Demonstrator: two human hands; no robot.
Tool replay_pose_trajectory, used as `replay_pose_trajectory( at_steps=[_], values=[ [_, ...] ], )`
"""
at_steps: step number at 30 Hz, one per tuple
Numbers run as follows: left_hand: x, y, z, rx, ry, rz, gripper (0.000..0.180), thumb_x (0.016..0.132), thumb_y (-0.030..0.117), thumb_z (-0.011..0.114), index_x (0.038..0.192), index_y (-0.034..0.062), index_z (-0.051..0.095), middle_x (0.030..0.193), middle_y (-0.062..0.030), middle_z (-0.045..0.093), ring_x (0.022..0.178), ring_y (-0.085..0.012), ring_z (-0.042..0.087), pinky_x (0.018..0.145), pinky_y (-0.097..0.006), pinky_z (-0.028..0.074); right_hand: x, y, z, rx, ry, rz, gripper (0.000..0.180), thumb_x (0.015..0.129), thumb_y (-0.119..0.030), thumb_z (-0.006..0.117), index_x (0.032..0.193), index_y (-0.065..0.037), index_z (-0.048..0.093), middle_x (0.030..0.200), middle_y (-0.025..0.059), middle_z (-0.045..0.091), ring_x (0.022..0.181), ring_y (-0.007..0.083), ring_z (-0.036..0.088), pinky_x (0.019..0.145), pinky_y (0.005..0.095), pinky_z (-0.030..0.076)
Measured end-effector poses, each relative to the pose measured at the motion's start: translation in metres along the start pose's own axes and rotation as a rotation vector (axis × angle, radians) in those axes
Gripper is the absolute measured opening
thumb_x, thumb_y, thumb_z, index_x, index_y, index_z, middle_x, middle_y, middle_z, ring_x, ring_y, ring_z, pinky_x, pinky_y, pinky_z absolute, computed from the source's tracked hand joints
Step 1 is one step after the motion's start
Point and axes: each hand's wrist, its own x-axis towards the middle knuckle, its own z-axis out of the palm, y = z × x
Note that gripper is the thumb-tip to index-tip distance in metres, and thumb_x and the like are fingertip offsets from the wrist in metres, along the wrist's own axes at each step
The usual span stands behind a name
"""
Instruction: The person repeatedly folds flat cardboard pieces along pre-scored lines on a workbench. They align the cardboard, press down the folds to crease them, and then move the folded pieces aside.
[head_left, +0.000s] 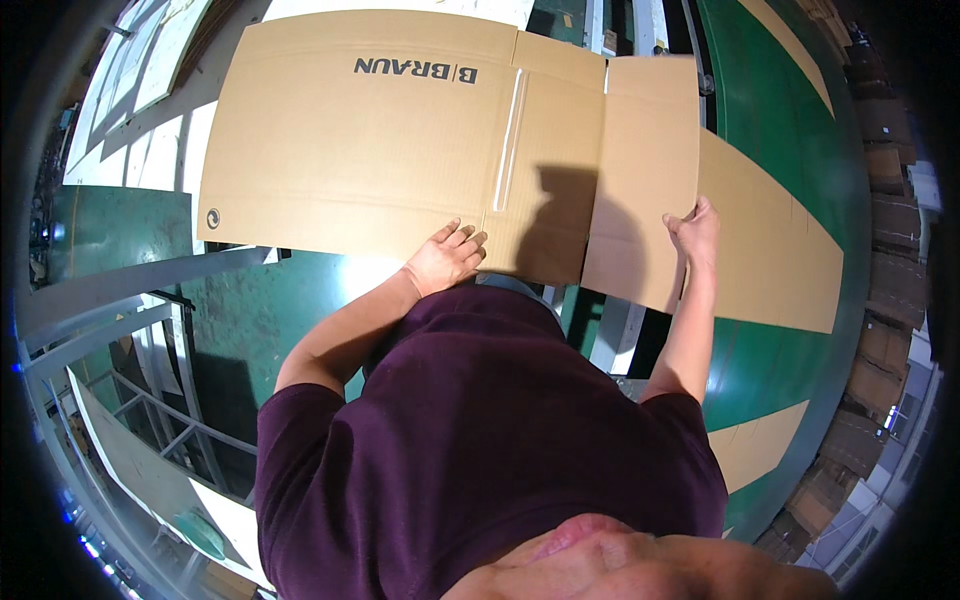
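Observation:
A large flattened cardboard box lies in front of me, brown, with dark print, creases and a pale strip running across it. My left hand rests on its near edge, fingers stretched out over the board. At the right end, a folded panel is tilted a little, and my right hand grips its right edge with the thumb on top. The fingers under that edge are partly hidden. My shadow falls across the right part of the board.
Another cardboard sheet lies to the right on a green surface, with a further piece nearer. Stacked cardboard lines the far right. Grey metal rails stand at the left, and a white tabletop is at the far left.

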Motion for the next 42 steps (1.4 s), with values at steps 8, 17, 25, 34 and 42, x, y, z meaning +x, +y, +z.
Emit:
replay_pose_trajectory(
  at_steps=[8, 17, 25, 34, 42],
  values=[
    [0.009, -0.001, 0.001, -0.019, 0.078, 0.002, 0.027, 0.075, 0.024, 0.060, 0.098, 0.0133, 0.063, 0.118, -0.0037, 0.058, 0.112, -0.0210, 0.054, 0.102, -0.041, 0.041, -0.055, -0.127, 0.202, -0.524, -0.121, -0.401, 0.031, 0.075, -0.031, 0.067, 0.092, -0.005, 0.064, 0.081, 0.0166, 0.062, 0.076, 0.0323, 0.062, 0.068, 0.0422, 0.051],
    [0.003, -0.010, 0.025, -0.086, 0.248, -0.021, 0.034, 0.069, 0.028, 0.067, 0.098, 0.0100, 0.065, 0.114, -0.0050, 0.061, 0.104, -0.0193, 0.058, 0.097, -0.038, 0.044, -0.055, -0.098, 0.217, -0.349, 0.042, -0.533, 0.019, 0.070, -0.013, 0.068, 0.088, -0.007, 0.065, 0.104, 0.0114, 0.061, 0.095, 0.0301, 0.055, 0.084, 0.0432, 0.046],
    [0.007, -0.012, 0.020, -0.114, 0.093, 0.022, 0.053, 0.064, 0.031, 0.072, 0.109, 0.0049, 0.061, 0.124, -0.0118, 0.056, 0.105, -0.0266, 0.056, 0.097, -0.043, 0.042, -0.013, -0.088, 0.225, -0.319, 0.362, -0.460, 0.039, 0.073, -0.021, 0.068, 0.109, -0.008, 0.060, 0.133, 0.0152, 0.045, 0.124, 0.0393, 0.038, 0.103, 0.0527, 0.029],
    [-0.001, -0.108, -0.022, -0.074, -0.150, -0.382, 0.083, 0.068, 0.041, 0.073, 0.139, 0.0140, 0.038, 0.145, -0.0124, 0.034, 0.138, -0.0326, 0.024, 0.111, -0.055, 0.015, -0.007, -0.119, 0.274, -0.444, 0.116, -0.438, 0.076, 0.080, -0.049, 0.061, 0.137, -0.005, 0.037, 0.148, 0.0132, 0.027, 0.139, 0.0340, 0.017, 0.109, 0.0593, 0.013],
    [-0.086, -0.298, -0.045, 0.353, -0.023, -1.083, 0.072, 0.088, 0.055, 0.043, 0.145, 0.0133, 0.027, 0.151, -0.0152, 0.022, 0.140, -0.0349, 0.014, 0.111, -0.054, 0.011, -0.006, -0.139, 0.269, -0.627, -0.007, -0.393, 0.079, 0.080, -0.053, 0.060, 0.138, -0.006, 0.036, 0.149, 0.0148, 0.022, 0.137, 0.0367, 0.019, 0.108, 0.0604, 0.016]
  ],
)
